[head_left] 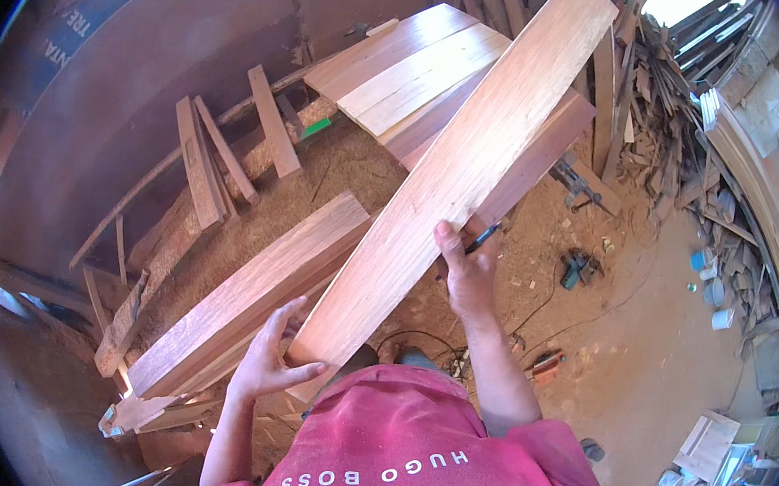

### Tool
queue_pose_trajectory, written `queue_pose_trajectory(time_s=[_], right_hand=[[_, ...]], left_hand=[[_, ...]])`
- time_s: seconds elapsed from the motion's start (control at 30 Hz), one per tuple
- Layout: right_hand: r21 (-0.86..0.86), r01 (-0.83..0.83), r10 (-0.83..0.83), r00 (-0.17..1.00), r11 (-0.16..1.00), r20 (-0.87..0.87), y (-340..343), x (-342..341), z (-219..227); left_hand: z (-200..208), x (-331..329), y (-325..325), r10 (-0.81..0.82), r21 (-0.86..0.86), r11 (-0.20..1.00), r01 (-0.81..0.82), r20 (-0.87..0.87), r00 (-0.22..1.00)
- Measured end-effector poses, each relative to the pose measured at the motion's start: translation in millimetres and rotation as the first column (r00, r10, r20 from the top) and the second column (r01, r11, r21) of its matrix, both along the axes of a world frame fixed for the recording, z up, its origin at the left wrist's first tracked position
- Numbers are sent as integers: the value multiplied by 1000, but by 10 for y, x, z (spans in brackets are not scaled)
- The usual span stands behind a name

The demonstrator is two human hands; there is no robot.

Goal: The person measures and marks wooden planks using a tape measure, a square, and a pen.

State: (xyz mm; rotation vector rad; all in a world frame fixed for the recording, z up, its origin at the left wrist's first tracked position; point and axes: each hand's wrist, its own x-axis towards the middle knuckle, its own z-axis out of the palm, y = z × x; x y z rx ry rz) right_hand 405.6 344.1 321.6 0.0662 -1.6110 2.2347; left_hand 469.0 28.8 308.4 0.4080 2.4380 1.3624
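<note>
A long, pale reddish wooden plank [454, 174] slants from in front of my body up to the far right. At its near end my left hand [271, 356] grips the left corner, thumb and fingers spread around it. My right hand [471, 275] clasps the right edge partway along, thumb on the top face and the other fingers mostly hidden beneath. A dark pen or pencil [483, 238] sticks out from between the right hand's fingers. Beyond the held plank, several boards [418, 66] lie side by side, partly covered by it.
A stack of thick planks [252, 290] stands left of me. Shorter timber pieces [199, 161] lean farther left. On the dusty floor to the right are a dark power tool [579, 268] and an orange tool [546, 364]. Scrap wood [667, 130] is heaped at the far right, near small buckets [715, 291].
</note>
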Motion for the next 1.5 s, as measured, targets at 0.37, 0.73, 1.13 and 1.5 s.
queue_pose_trajectory(time_s=[0.37, 0.73, 1.13, 1.5], right_hand=[[42, -143, 142, 990, 989, 18, -1020, 253, -178], [50, -320, 320, 947, 946, 14, -1978, 405, 29], [-104, -415, 422, 905, 904, 58, -2430, 196, 101], [-1, -334, 331, 935, 943, 128, -2972, 264, 44]], left_hand=[[147, 294, 181, 225, -221, 892, -395, -540, 811], [-134, 526, -850, 425, -30, 837, -547, -595, 682], [-537, 504, -2243, -302, 768, 560, -311, 539, 786], [-669, 683, -2694, -507, 716, 474, -512, 698, 506]])
